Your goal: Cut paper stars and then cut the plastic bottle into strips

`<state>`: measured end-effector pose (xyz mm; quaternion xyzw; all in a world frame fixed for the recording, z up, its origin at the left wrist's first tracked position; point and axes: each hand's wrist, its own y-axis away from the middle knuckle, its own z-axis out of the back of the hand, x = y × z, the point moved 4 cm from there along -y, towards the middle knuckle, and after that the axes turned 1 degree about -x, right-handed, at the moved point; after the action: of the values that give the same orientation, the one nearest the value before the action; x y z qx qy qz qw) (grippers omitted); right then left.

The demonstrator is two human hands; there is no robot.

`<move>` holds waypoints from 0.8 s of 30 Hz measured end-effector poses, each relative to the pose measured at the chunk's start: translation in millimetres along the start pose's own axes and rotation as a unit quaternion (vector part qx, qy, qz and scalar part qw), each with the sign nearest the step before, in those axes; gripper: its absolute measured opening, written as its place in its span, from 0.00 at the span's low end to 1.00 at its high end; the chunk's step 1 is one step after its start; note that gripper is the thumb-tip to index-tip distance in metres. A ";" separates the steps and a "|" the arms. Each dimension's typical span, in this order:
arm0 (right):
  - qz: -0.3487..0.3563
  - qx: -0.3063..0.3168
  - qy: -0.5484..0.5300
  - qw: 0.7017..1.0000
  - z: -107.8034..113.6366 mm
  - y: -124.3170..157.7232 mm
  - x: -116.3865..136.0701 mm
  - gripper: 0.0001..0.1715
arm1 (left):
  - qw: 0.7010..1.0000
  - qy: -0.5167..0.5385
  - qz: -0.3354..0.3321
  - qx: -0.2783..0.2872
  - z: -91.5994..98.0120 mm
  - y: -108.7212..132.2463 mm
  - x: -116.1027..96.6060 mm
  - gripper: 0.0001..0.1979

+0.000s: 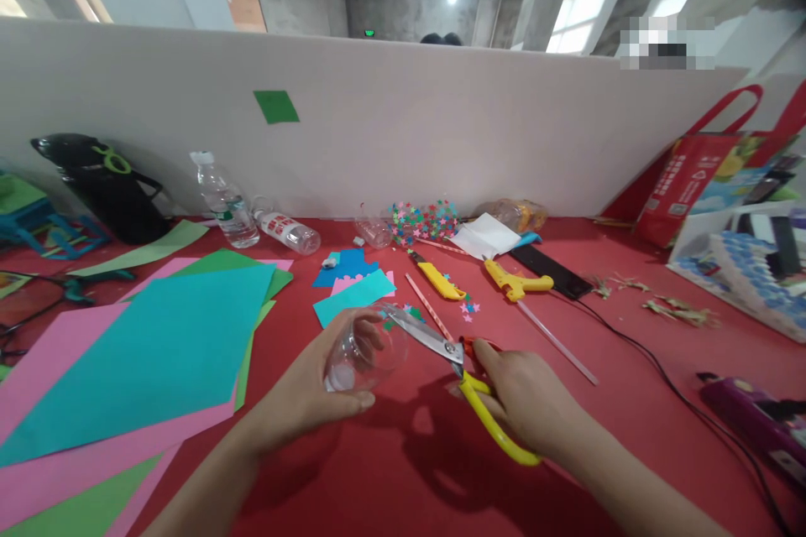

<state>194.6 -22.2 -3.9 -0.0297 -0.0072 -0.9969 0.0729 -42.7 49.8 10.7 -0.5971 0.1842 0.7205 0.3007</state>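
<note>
My left hand [315, 377] is wrapped round a clear cut-off plastic bottle piece [387, 352], whose wide rim faces right. A whitish round part, perhaps a cap, shows near the palm. In my right hand [525, 390] are scissors [434, 341] with yellow and red handles. Their blades point left and reach the rim of the bottle piece; whether they touch the plastic I cannot tell. Just beyond the hands lie a striped paper straw [428, 306], a yellow utility knife [441, 280] and small star-shaped paper bits [467, 310].
Coloured paper sheets [164, 344] cover the left of the red table [378, 487]. Bottles [286, 231] and a black flask [104, 193] stand or lie along the white partition [378, 126]. To the right are a yellow glue gun [513, 281], a phone [551, 270] and a cable.
</note>
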 end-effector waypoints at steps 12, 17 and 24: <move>-0.004 0.028 -0.008 1.000 -2.4 -4.2 -1.3 0.14 | 0.999 0.031 0.022 0.023 10.2 -1.6 -2.8 0.34; -0.030 0.021 -0.069 0.997 -3.6 -0.7 2.3 0.17 | 0.997 0.068 0.005 -0.029 20.9 -2.2 -1.4 0.30; -0.052 0.002 -0.071 0.996 -4.7 2.2 4.7 0.20 | 0.985 -0.084 -0.056 -0.142 3.2 -4.0 7.7 0.35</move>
<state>190.0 -25.2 -8.3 -0.0995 -0.0161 -0.9947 0.0200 -43.3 56.3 4.3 -0.5804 0.0203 0.7692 0.2665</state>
